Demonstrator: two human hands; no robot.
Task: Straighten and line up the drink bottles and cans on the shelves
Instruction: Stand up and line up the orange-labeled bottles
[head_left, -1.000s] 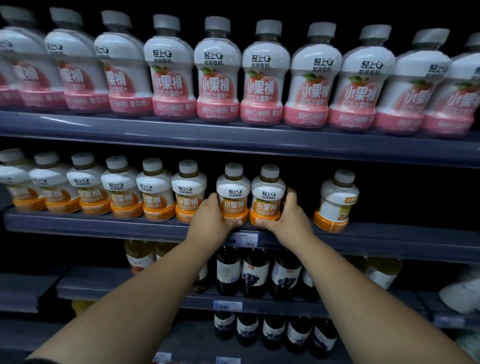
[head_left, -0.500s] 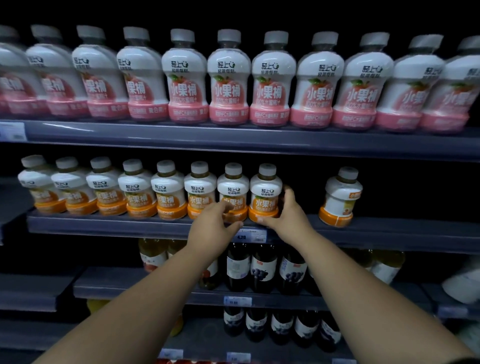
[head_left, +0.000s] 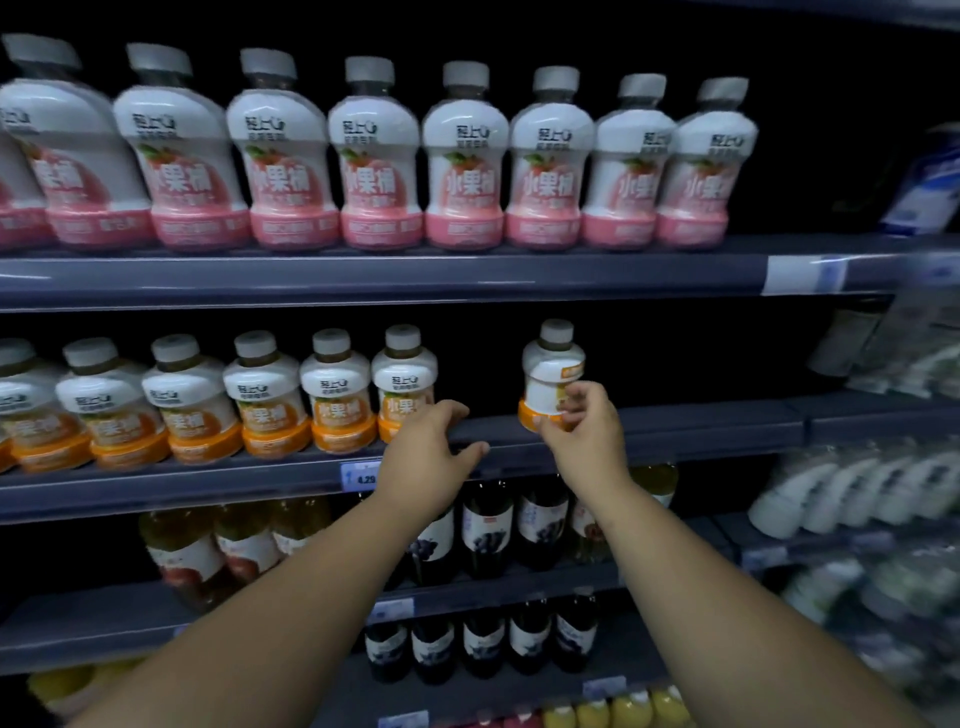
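Work at this moment centres on one small white plastic bottle with an orange band and a grey cap (head_left: 553, 364). It stands alone on the dark grey middle shelf (head_left: 701, 431), well apart to the right of the row of matching orange-banded bottles (head_left: 332, 400).

The right hand (head_left: 584, 431) holds it low down, thumb and fingers curled round the orange band. The bottle looks upright or nearly so. Its printed front is turned off to the right rather than out toward the aisle like the others.

The left hand (head_left: 423, 452) hovers at the shelf's near lip, just right of the last bottle in the row. Its fingers are loosely bent and its thumb is out, and it holds nothing that I can see. Whether its fingertips touch that last bottle I cannot tell.

To my eye the low grip is the right one, since the bottle can be slid left along the shelf without toppling. A twist on the way would bring the label to the front. It should stop touching the end bottle, with its base on the same line near the lip. The free hand could steady the end of the row so nothing gets knocked. The pink-banded white bottles (head_left: 465, 171) on the shelf above show the spacing to match.
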